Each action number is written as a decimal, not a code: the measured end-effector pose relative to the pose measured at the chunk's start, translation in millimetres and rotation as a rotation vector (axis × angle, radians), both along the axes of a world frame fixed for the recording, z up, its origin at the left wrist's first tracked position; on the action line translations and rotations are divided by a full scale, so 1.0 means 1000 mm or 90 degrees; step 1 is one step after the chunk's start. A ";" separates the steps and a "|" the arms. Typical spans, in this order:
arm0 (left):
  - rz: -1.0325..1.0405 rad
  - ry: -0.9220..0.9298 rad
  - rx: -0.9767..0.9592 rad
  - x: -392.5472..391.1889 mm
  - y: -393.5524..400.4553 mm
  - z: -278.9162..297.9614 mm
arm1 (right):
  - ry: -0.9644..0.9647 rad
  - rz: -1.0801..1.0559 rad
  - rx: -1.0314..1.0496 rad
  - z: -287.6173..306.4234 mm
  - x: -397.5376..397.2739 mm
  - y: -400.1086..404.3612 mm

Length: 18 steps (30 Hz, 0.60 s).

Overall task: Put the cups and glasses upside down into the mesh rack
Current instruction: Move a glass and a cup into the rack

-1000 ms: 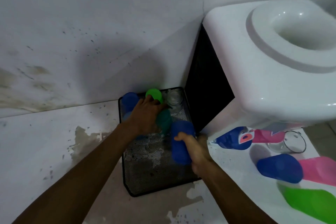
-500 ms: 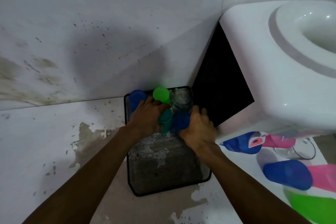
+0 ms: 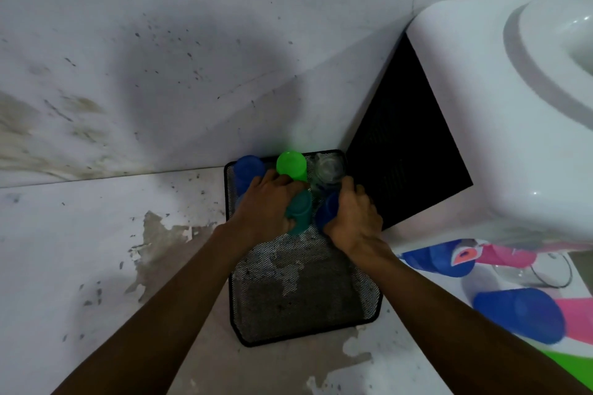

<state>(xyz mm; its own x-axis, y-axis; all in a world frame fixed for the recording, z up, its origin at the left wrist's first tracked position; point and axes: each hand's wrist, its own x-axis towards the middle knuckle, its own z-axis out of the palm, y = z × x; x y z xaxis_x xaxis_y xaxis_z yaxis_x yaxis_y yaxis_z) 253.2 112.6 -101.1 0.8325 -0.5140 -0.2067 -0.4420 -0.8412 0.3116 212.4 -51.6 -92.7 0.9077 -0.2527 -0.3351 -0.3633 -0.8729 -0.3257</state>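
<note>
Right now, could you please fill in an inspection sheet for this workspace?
Surface: white counter, stained, paint peeling.
Job's things: mesh rack in the corner holds a blue cup, green cup, clear glass, teal cup and dark blue cup.
Clutter: more cups lying on the patterned cloth at right.
Hands: left hand on the teal cup; right hand on the dark blue cup.
Cables: nothing seen.
Surroundings: water dispenser, marked wall.

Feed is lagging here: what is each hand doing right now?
Left hand: closed around the teal cup in the mesh rack.
Right hand: closed around the dark blue cup, beside the teal one.
</note>
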 end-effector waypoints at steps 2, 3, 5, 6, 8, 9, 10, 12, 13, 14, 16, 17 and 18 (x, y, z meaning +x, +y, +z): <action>-0.005 -0.005 0.004 0.000 0.000 0.000 | 0.019 -0.013 0.021 0.005 0.003 0.000; -0.010 -0.003 0.007 0.000 -0.001 0.000 | 0.015 -0.026 0.037 0.010 0.005 0.001; -0.022 0.008 0.007 0.000 -0.001 0.001 | -0.018 -0.072 0.089 0.022 0.012 0.001; -0.025 0.013 -0.004 0.000 0.000 0.002 | -0.042 -0.101 0.125 0.028 0.018 0.001; -0.009 0.018 -0.056 0.000 0.001 0.009 | -0.086 -0.143 0.189 0.034 0.033 -0.001; 0.013 0.012 -0.095 0.002 0.002 0.013 | -0.103 -0.150 0.200 0.034 0.041 -0.001; 0.042 -0.002 -0.138 0.004 0.003 0.016 | -0.114 -0.146 0.196 0.033 0.050 -0.002; 0.100 -0.027 -0.207 0.011 0.006 0.020 | -0.102 -0.123 0.163 0.028 0.064 -0.002; 0.120 -0.030 -0.222 0.015 0.007 0.022 | -0.080 -0.105 0.138 0.025 0.071 -0.001; 0.131 -0.028 -0.229 0.020 0.009 0.023 | -0.052 -0.084 0.116 0.022 0.076 0.000; 0.134 -0.026 -0.236 0.027 0.011 0.026 | 0.007 -0.049 0.104 0.014 0.084 0.002; 0.135 -0.027 -0.240 0.030 0.012 0.027 | 0.031 -0.040 0.111 0.011 0.087 0.004; 0.138 -0.029 -0.247 0.032 0.013 0.028 | 0.049 -0.034 0.120 0.007 0.088 0.004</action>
